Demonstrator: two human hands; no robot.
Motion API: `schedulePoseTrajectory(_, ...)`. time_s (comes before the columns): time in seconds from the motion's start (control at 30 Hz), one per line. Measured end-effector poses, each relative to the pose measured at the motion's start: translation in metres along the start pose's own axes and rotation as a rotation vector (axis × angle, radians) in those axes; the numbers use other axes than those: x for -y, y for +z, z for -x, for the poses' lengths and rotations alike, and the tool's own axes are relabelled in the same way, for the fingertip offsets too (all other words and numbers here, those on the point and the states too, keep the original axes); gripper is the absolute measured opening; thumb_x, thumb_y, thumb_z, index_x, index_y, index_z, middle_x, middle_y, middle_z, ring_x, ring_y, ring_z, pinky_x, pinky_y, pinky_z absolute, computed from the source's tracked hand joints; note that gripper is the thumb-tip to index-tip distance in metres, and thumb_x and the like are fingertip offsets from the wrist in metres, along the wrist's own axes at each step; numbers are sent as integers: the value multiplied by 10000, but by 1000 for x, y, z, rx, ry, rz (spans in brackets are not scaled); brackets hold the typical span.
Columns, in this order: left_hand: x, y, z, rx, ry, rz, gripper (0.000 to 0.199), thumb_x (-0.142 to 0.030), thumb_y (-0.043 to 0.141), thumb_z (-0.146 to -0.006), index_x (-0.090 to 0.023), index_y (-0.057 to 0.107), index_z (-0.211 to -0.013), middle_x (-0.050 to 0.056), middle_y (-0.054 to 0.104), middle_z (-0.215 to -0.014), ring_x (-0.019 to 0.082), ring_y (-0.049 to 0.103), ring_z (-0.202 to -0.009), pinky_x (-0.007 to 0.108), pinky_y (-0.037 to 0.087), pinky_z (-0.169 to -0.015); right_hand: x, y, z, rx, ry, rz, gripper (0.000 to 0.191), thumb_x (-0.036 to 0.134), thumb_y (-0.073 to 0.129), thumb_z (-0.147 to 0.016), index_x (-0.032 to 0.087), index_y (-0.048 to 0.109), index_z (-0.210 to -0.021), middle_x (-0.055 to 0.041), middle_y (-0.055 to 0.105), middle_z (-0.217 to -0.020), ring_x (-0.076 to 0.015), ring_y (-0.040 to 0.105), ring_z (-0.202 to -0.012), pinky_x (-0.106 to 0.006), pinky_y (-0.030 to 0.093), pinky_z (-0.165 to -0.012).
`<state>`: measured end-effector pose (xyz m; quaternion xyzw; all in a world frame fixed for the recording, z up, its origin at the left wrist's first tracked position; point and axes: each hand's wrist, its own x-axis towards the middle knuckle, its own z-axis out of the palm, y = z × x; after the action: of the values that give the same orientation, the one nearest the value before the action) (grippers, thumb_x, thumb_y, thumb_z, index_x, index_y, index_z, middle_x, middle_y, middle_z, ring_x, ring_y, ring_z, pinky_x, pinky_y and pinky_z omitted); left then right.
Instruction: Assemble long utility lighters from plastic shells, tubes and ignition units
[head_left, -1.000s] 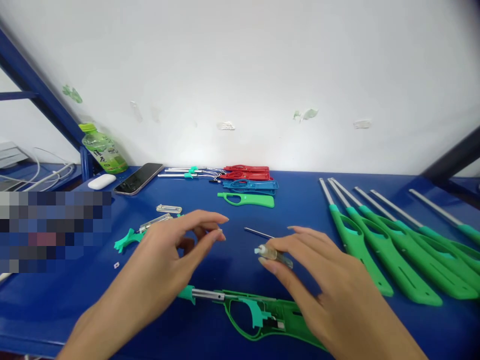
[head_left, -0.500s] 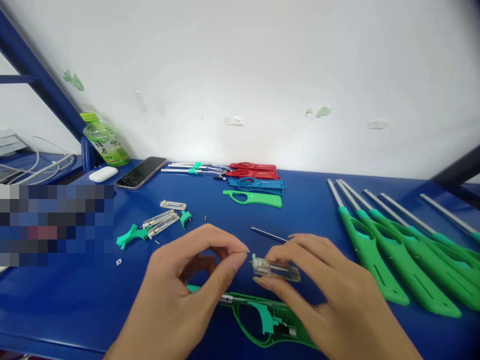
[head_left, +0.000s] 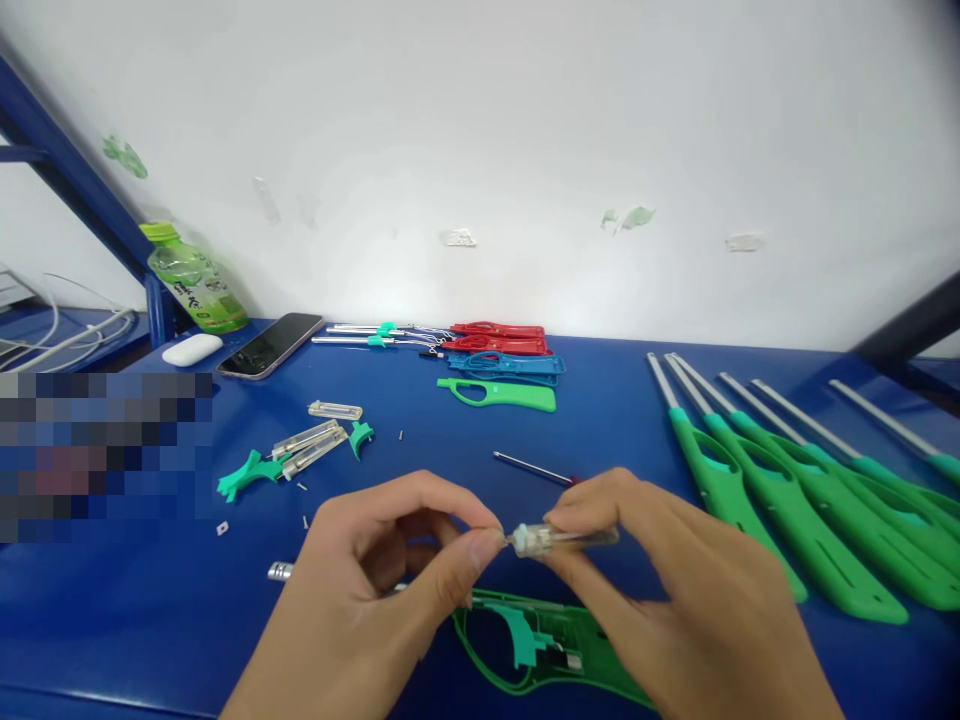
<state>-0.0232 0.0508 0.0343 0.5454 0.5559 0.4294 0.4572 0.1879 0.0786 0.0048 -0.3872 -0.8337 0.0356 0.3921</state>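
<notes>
Between thumb and fingers, my right hand holds a clear plastic lighter fuel tank lying sideways, its nozzle end facing left. My left hand pinches at the tip of that nozzle; whatever sits between those fingertips is too small to make out. Below both hands lies an opened green lighter housing, with a teal trigger and a metal tube inside, partly covered by my hands. A screwdriver rests just beyond my right hand, its handle mostly hidden.
Several green lighters lie at the right. Spare fuel tanks, teal triggers and tiny screws are at the left. Red housings, blue housings and a light green housing line the back, near a phone and bottle.
My left fingertips have come up against the tank's nozzle, where a gap showed before. The tank has turned slightly in my right hand. The whole view has shifted a little.
</notes>
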Motion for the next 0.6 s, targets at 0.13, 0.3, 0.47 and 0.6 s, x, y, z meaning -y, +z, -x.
schedulePoseTrajectory(0.13, 0, 3, 1, 31, -101, 101, 270, -480, 821, -859, -218, 783, -809, -30, 582, -602, 69, 434, -480, 162, 321, -425, 0, 0, -1, -22, -19, -6, 166, 165, 685, -986, 269, 560, -954, 106, 727, -862, -96, 705, -751, -217, 501, -704)
schedulePoseTrajectory(0.3, 4, 4, 3, 74, -235, 251, 283, -470, 868, -822, -210, 760, -854, -47, 573, -597, 56, 396, -448, 161, 274, -414, -1, -1, 0, -12, -24, -15, 192, 137, 678, -969, 270, 543, -940, 110, 716, -844, -96, 701, -737, -223, 498, -696)
schedulePoseTrajectory(0.47, 6, 4, 3, 109, -219, 280, 189, -364, 895, -800, -212, 785, -816, -36, 563, -582, 80, 458, -528, 151, 250, -427, 0, -1, -1, -18, -16, -25, 202, 116, 662, -964, 266, 534, -921, 105, 716, -843, -97, 701, -739, -226, 494, -684)
schedulePoseTrajectory(0.6, 2, 6, 2, 107, -222, 259, 259, -441, 882, -809, -198, 794, -801, -41, 526, -561, 79, 407, -508, 179, 295, -462, 1, 0, -3, -46, -38, 23, 162, 139, 638, -998, 262, 565, -923, 87, 729, -844, -109, 717, -737, -243, 502, -693)
